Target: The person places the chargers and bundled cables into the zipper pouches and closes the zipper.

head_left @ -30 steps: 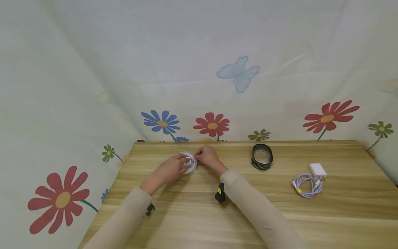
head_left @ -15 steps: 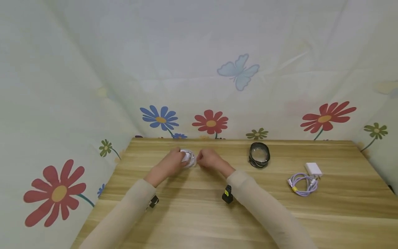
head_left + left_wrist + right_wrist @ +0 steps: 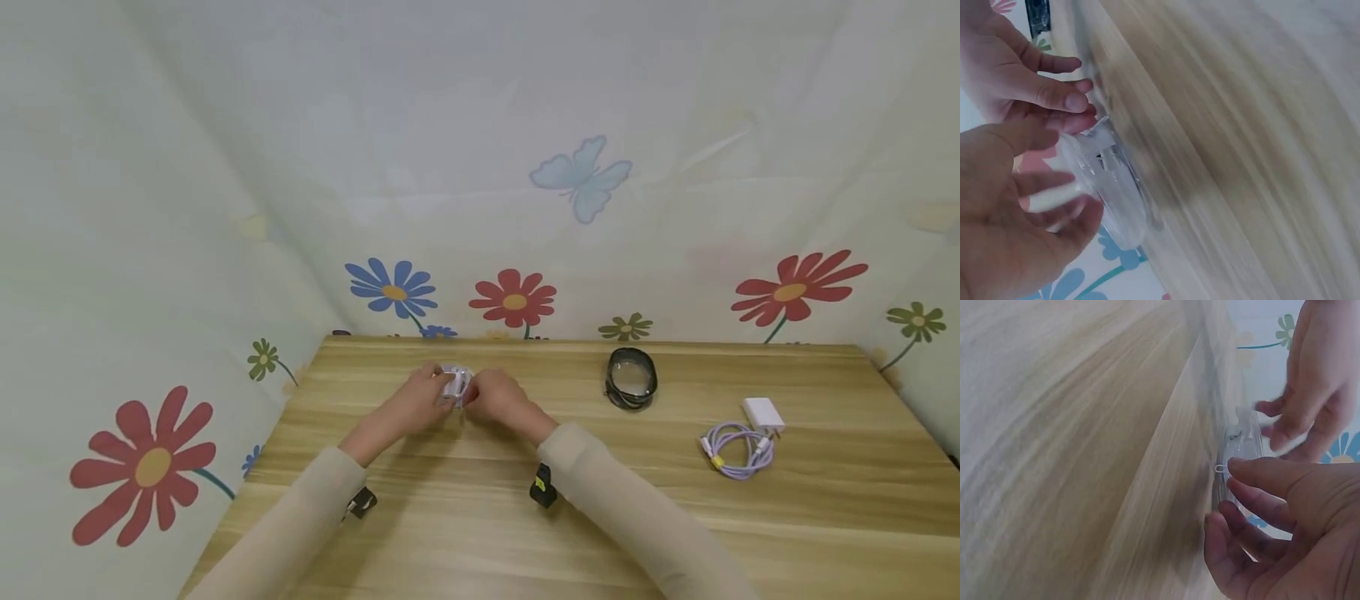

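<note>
A coiled white cable (image 3: pixel 1124 209) lies near the table's back edge, between the two hands. In the head view a white block (image 3: pixel 454 383) shows within the coil. My left hand (image 3: pixel 414 406) holds the coil from its left side, thumb and fingers at its rim; its fingers blur in both wrist views. From the other side my right hand (image 3: pixel 501 400) pinches the coil's edge between thumb and index finger. A small white loop of tie (image 3: pixel 1221 468) sticks out by that thumb tip. The hands hide part of the coil.
To the right on the wooden table (image 3: pixel 480 533) lies a coiled black cable (image 3: pixel 631 379). Farther right are a lilac cable (image 3: pixel 738 451) with a yellow band and a white charger plug (image 3: pixel 763 414). A flower-printed curtain (image 3: pixel 420 167) stands behind the table.
My right hand drew slightly away from the coil, then came back left against its edge. My left hand shifted its hold a little; the coil stays in about the same place.
</note>
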The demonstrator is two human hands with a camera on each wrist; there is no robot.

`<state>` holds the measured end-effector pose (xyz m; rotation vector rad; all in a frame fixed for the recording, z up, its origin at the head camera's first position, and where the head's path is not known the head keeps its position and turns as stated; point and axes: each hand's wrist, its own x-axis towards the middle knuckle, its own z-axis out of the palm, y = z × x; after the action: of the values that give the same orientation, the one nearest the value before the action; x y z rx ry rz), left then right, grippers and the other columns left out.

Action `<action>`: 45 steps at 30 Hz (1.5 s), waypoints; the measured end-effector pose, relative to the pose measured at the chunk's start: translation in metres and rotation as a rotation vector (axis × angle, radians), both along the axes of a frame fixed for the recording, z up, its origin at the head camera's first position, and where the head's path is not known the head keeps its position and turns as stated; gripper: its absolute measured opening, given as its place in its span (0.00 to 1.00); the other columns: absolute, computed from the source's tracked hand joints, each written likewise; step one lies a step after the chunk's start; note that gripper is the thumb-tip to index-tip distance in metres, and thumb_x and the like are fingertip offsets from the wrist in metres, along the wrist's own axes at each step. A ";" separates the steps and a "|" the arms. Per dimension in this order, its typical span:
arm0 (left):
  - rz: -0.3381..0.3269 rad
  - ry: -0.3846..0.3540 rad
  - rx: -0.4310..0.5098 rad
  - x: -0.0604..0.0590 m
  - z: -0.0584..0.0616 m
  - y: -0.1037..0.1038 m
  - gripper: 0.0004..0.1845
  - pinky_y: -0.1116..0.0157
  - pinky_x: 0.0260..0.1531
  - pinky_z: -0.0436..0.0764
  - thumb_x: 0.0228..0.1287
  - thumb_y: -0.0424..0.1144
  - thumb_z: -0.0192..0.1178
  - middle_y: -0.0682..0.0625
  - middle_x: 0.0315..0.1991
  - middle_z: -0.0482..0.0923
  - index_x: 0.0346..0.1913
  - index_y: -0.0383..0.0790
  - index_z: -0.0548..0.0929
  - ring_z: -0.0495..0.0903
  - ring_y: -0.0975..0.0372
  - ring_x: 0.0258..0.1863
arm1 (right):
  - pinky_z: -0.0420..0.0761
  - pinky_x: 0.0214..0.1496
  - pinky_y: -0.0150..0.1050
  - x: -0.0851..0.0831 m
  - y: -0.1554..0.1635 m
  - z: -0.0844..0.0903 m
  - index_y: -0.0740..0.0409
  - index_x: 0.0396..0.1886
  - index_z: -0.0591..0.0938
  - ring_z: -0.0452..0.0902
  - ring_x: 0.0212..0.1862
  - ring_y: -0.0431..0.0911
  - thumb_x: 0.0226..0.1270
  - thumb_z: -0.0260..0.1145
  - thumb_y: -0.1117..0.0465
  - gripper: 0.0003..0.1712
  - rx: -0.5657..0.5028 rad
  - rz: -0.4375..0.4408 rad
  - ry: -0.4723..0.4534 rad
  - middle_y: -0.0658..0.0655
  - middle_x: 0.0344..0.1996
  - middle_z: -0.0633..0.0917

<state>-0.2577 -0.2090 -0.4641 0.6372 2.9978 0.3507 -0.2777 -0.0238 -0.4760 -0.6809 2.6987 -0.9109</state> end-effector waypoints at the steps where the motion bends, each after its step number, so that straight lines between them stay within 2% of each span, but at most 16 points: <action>1: -0.039 0.026 -0.013 0.001 0.000 -0.002 0.28 0.45 0.62 0.74 0.66 0.37 0.66 0.33 0.63 0.70 0.66 0.28 0.76 0.72 0.41 0.61 | 0.75 0.27 0.35 0.000 -0.001 0.000 0.55 0.28 0.89 0.74 0.26 0.42 0.62 0.74 0.62 0.04 0.006 -0.020 -0.004 0.49 0.24 0.85; 5: -0.188 0.121 -0.040 0.001 -0.002 -0.007 0.28 0.44 0.63 0.75 0.61 0.29 0.67 0.32 0.67 0.69 0.65 0.28 0.77 0.73 0.39 0.63 | 0.68 0.19 0.36 0.001 -0.005 -0.001 0.52 0.16 0.84 0.69 0.21 0.42 0.59 0.75 0.57 0.14 0.047 -0.110 -0.012 0.46 0.16 0.78; 8: -0.238 0.171 -0.055 0.001 -0.007 -0.008 0.26 0.47 0.55 0.81 0.62 0.26 0.66 0.30 0.64 0.72 0.64 0.26 0.77 0.79 0.38 0.55 | 0.71 0.21 0.40 0.004 -0.010 0.000 0.51 0.11 0.79 0.71 0.26 0.45 0.57 0.77 0.53 0.20 0.083 -0.153 0.012 0.50 0.24 0.79; 12: -0.223 0.202 -0.120 0.002 -0.006 -0.002 0.25 0.48 0.52 0.82 0.62 0.32 0.68 0.31 0.61 0.75 0.62 0.29 0.79 0.80 0.41 0.50 | 0.78 0.27 0.45 0.004 -0.013 -0.002 0.52 0.15 0.79 0.75 0.36 0.49 0.59 0.77 0.50 0.20 0.107 -0.186 0.071 0.56 0.38 0.80; 16: -0.199 0.167 -0.110 0.005 -0.003 0.001 0.25 0.47 0.58 0.78 0.62 0.34 0.69 0.32 0.61 0.75 0.62 0.32 0.80 0.77 0.41 0.55 | 0.76 0.26 0.42 -0.001 -0.011 -0.008 0.52 0.14 0.80 0.73 0.35 0.47 0.63 0.75 0.51 0.21 0.113 -0.172 0.092 0.55 0.37 0.78; 20: -0.213 0.166 -0.026 0.008 -0.011 -0.004 0.26 0.44 0.60 0.77 0.65 0.30 0.66 0.29 0.62 0.72 0.66 0.31 0.77 0.76 0.39 0.59 | 0.75 0.26 0.40 -0.003 -0.005 -0.008 0.52 0.10 0.78 0.72 0.33 0.46 0.63 0.75 0.54 0.24 0.075 -0.113 0.119 0.55 0.34 0.79; 22: -0.235 0.161 0.010 0.010 -0.017 -0.007 0.28 0.44 0.61 0.76 0.68 0.29 0.63 0.27 0.65 0.69 0.70 0.28 0.72 0.73 0.37 0.63 | 0.78 0.32 0.41 -0.004 -0.001 -0.007 0.53 0.10 0.78 0.74 0.35 0.47 0.63 0.75 0.56 0.23 0.080 -0.078 0.162 0.55 0.35 0.80; 25: -0.259 0.133 -0.007 0.013 -0.022 -0.011 0.31 0.44 0.67 0.70 0.72 0.31 0.59 0.25 0.70 0.61 0.74 0.27 0.64 0.66 0.35 0.69 | 0.80 0.49 0.47 -0.006 0.003 -0.008 0.53 0.13 0.81 0.77 0.43 0.48 0.65 0.73 0.56 0.20 0.148 0.000 0.260 0.55 0.39 0.84; 27: -0.264 0.117 -0.031 0.014 -0.024 -0.013 0.32 0.44 0.71 0.65 0.74 0.32 0.57 0.25 0.73 0.57 0.76 0.26 0.61 0.61 0.35 0.72 | 0.79 0.56 0.49 -0.007 0.004 -0.009 0.55 0.19 0.85 0.77 0.50 0.51 0.68 0.70 0.56 0.17 0.214 0.034 0.318 0.56 0.45 0.84; 29: -0.272 0.115 -0.055 0.015 -0.024 -0.014 0.32 0.45 0.72 0.63 0.75 0.33 0.56 0.26 0.75 0.55 0.76 0.26 0.60 0.59 0.35 0.74 | 0.81 0.56 0.51 -0.007 0.005 -0.008 0.58 0.29 0.89 0.76 0.55 0.54 0.71 0.66 0.56 0.14 0.275 0.052 0.359 0.57 0.51 0.83; 33: -0.294 0.170 -0.073 0.014 -0.021 -0.013 0.30 0.47 0.68 0.70 0.76 0.33 0.56 0.28 0.74 0.59 0.76 0.28 0.63 0.63 0.38 0.73 | 0.84 0.50 0.53 -0.009 0.008 -0.004 0.59 0.49 0.89 0.73 0.57 0.58 0.75 0.59 0.60 0.14 0.378 0.039 0.421 0.57 0.58 0.78; 36: -0.295 0.209 -0.091 0.014 -0.019 -0.012 0.28 0.49 0.64 0.74 0.77 0.33 0.56 0.30 0.73 0.63 0.75 0.31 0.66 0.67 0.41 0.71 | 0.82 0.55 0.55 -0.014 0.014 0.000 0.59 0.53 0.88 0.71 0.60 0.58 0.75 0.60 0.62 0.15 0.422 0.047 0.466 0.57 0.59 0.78; 39: -0.286 0.209 -0.080 0.013 -0.018 -0.011 0.27 0.49 0.64 0.74 0.77 0.33 0.55 0.31 0.72 0.65 0.74 0.32 0.67 0.68 0.41 0.71 | 0.79 0.59 0.57 -0.021 0.020 0.002 0.57 0.43 0.89 0.72 0.60 0.58 0.69 0.65 0.67 0.09 0.381 0.043 0.505 0.56 0.57 0.80; 41: -0.280 0.194 -0.075 0.014 -0.018 -0.012 0.26 0.48 0.63 0.75 0.77 0.33 0.55 0.31 0.72 0.65 0.74 0.32 0.68 0.67 0.40 0.71 | 0.78 0.60 0.56 -0.025 0.025 0.003 0.55 0.37 0.89 0.73 0.60 0.58 0.66 0.68 0.69 0.07 0.327 0.047 0.495 0.56 0.56 0.81; 43: -0.275 0.180 -0.073 0.014 -0.019 -0.013 0.27 0.48 0.63 0.75 0.77 0.33 0.55 0.31 0.73 0.64 0.75 0.32 0.67 0.67 0.40 0.71 | 0.78 0.61 0.53 -0.027 0.030 0.003 0.52 0.34 0.89 0.76 0.58 0.56 0.64 0.69 0.70 0.07 0.281 0.053 0.469 0.55 0.53 0.82; 45: -0.264 0.168 -0.080 0.014 -0.019 -0.015 0.27 0.48 0.63 0.75 0.77 0.33 0.55 0.32 0.74 0.63 0.75 0.33 0.67 0.66 0.41 0.72 | 0.78 0.61 0.50 -0.028 0.032 0.003 0.52 0.37 0.89 0.77 0.56 0.55 0.65 0.70 0.67 0.06 0.270 0.090 0.436 0.55 0.51 0.82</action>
<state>-0.2436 -0.2241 -0.4835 1.0887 3.0058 0.1689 -0.3052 0.0080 -0.4733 -1.0272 3.0496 -0.3954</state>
